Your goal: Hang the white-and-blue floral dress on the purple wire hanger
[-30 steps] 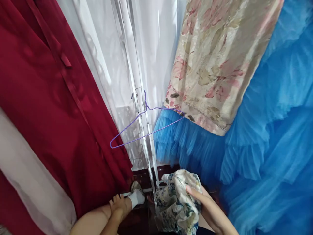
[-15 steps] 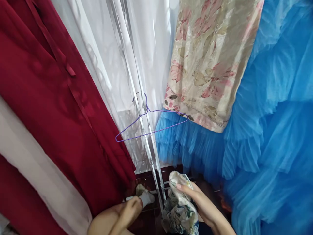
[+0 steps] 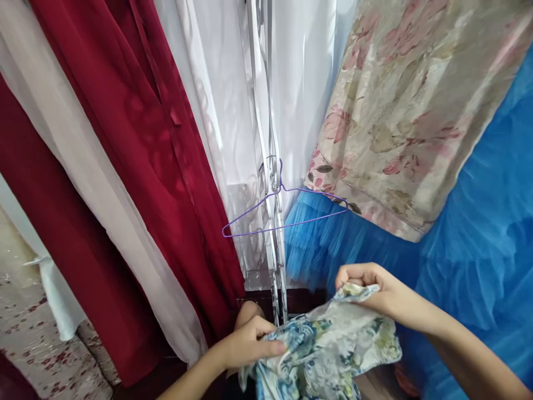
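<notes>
A crumpled white cloth garment with blue, green and yellow floral print is stretched between my two hands at the bottom of the view. My left hand pinches its upper left part, thumb lying over the fabric. At the other end, my right hand grips the upper right edge with curled fingers. The garment's lower part runs out of the frame. Above my hands, a purple wire hanger hangs with nothing on it, hooked on a white metal rack.
Dark red drapes and a pale sheer panel hang at left. White fabric hangs behind the rack. To the right are a beige cloth with pink flowers and ruffled blue tulle. A dark floor shows below.
My left hand has come up and taken hold of the garment. My right hand has moved right and up, so the garment is spread wider. The camera view has swung left.
</notes>
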Demonstrator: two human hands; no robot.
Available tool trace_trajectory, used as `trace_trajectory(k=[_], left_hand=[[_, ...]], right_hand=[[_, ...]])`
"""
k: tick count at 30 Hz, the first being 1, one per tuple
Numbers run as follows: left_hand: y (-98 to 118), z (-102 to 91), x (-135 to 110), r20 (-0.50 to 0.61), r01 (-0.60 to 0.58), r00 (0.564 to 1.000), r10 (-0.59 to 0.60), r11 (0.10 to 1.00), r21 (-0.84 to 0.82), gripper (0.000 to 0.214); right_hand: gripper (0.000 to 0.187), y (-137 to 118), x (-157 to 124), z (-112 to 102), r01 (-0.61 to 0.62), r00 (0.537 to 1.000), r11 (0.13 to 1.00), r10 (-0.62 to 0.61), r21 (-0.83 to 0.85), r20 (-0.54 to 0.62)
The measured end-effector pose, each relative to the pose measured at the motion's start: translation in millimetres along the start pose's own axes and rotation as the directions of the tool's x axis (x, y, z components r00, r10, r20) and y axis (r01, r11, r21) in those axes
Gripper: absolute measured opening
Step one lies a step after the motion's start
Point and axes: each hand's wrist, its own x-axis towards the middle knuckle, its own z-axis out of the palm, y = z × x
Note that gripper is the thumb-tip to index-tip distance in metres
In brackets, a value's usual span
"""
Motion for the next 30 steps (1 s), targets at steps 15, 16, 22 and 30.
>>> trace_trajectory(k=[15,16,22,30], left_hand=[[60,-188.3,21,-0.579,0.182,0.638,0.509,0.631,0.754,0.019],[67,-187.5,24,-0.574,0.16,0.624,0.53,0.633,0.758,0.019],[101,-162.1,40,-0.534,-0.008,0.561,0.632,0.65,0.76,0.007],[124,-173.8,49,-0.742,-0.03,0.348,0.573,0.798,0.602,0.006]], right_hand=[[0.109,14,126,-59,-0.028,0.806,0.779,-0.353,-0.627,-0.475],[0.101,12,135,-65,-0.063,0.798,0.767,-0.346,-0.639,-0.494],[0.028,10,140,-95,-0.103,0.898,0.688,-0.247,-0.718,-0.365],[0.03,-25,72,-135,-0.2,0.975,0.978,0.194,0.051,0.105]])
